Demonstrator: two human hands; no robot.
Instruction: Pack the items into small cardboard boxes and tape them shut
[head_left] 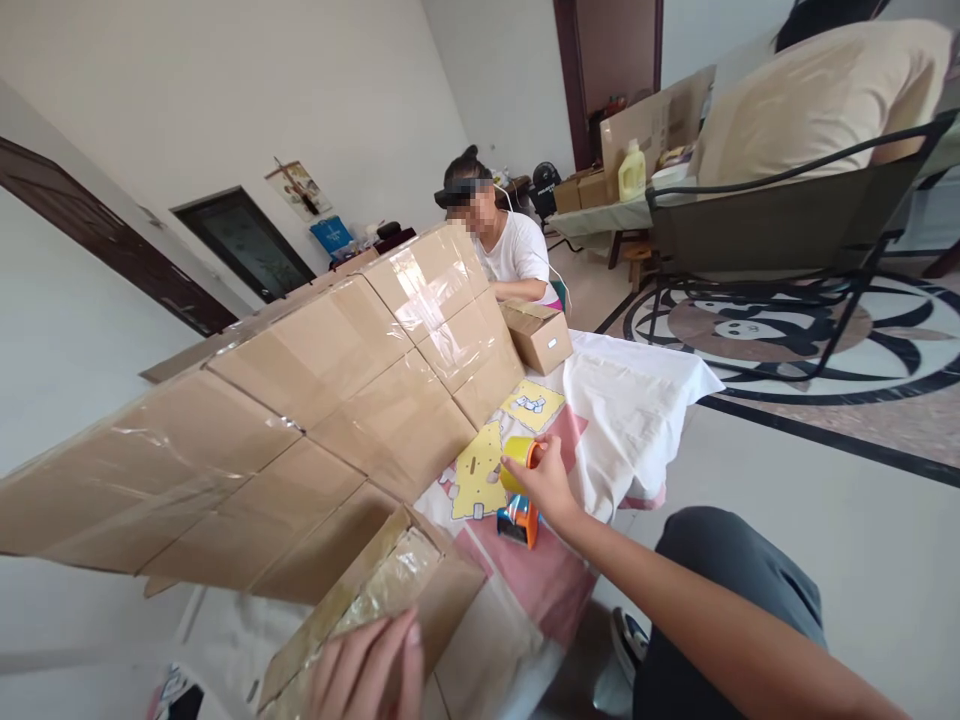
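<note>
My right hand (553, 485) is closed round a tape dispenser (517, 522). Its blue and orange cutting end points down over the tablecloth, and a yellow tape roll (515, 464) shows at the top. In the lower left, a cardboard box (442, 590) has shiny tape along its top. My left hand (371, 668) lies on that taped top with its fingers stretched out. The dispenser is apart from this box, to its upper right.
Taped cardboard boxes (330, 390) form a stacked wall along the left. A smaller box (541, 338) stands at the table's far end, near a seated person (517, 250) in a white shirt. A printed tablecloth (622, 400) hangs over the edge; a folding chair (780, 230) is at right.
</note>
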